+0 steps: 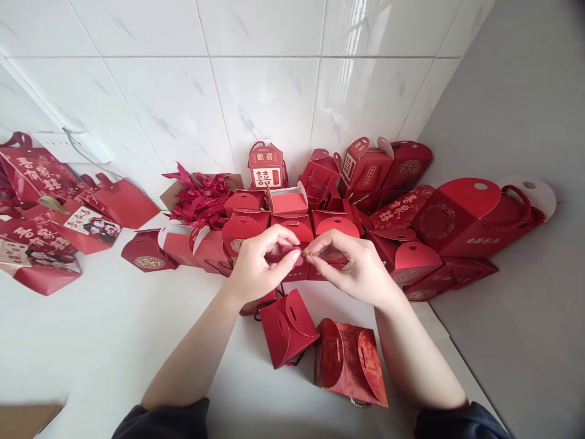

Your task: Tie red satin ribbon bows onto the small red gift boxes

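Observation:
My left hand [262, 265] and my right hand [354, 265] meet above the white table [114, 329], fingertips pinched together on a tiny gold piece [308, 253]. Both hands are closed in a pinch around it. Just below them lie two red gift boxes: a plain one [287, 329] and a patterned one [350, 363]. Behind my hands stands a crowd of open red boxes [287, 207], partly hidden by my fingers.
A heap of red ribbons [201, 198] sits in a cardboard tray at the back. Red gift bags [41, 213] lie at the left. Larger red boxes with rope handles [470, 219] lie at the right. A tiled wall [256, 85] stands behind.

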The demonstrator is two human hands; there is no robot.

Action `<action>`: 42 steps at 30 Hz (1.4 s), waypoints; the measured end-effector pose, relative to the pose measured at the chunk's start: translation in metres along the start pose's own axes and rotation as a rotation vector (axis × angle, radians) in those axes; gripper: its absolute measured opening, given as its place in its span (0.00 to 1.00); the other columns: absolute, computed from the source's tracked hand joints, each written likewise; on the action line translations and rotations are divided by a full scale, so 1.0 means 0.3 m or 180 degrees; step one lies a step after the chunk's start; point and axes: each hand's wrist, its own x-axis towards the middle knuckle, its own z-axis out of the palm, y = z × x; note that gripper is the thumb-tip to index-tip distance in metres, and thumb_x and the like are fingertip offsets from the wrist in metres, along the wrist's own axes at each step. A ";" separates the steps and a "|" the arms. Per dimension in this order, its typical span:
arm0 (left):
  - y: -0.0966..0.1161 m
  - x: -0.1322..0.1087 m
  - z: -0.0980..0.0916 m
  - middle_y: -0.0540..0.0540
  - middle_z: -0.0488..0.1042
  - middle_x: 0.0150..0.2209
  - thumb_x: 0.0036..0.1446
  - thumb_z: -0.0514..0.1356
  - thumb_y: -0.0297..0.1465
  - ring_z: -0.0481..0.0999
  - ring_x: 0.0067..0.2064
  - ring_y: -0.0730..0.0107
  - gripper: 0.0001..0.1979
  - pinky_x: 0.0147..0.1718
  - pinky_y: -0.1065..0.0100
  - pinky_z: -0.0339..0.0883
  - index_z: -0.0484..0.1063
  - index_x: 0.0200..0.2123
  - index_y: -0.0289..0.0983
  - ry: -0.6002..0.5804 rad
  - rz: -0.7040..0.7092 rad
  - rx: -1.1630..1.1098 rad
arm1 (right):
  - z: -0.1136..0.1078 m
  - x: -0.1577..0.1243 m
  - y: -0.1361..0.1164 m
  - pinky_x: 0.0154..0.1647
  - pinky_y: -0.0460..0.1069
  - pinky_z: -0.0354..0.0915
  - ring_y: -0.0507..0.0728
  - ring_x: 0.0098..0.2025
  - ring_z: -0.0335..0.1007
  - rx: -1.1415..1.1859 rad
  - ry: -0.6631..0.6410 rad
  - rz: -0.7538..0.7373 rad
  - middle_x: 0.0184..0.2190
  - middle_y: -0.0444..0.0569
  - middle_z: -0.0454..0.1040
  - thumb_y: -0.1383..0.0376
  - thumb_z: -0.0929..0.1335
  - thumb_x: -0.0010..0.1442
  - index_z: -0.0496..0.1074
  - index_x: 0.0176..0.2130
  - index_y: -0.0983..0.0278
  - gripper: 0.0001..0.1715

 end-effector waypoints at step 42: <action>-0.020 -0.028 0.059 0.51 0.77 0.28 0.55 0.60 0.24 0.70 0.24 0.76 0.05 0.24 0.71 0.62 0.71 0.32 0.39 0.1158 0.1582 0.2360 | 0.078 0.012 0.018 0.36 0.52 0.65 0.58 0.34 0.67 -0.1716 0.0059 -0.0615 0.34 0.52 0.72 0.68 0.58 0.69 0.66 0.43 0.64 0.09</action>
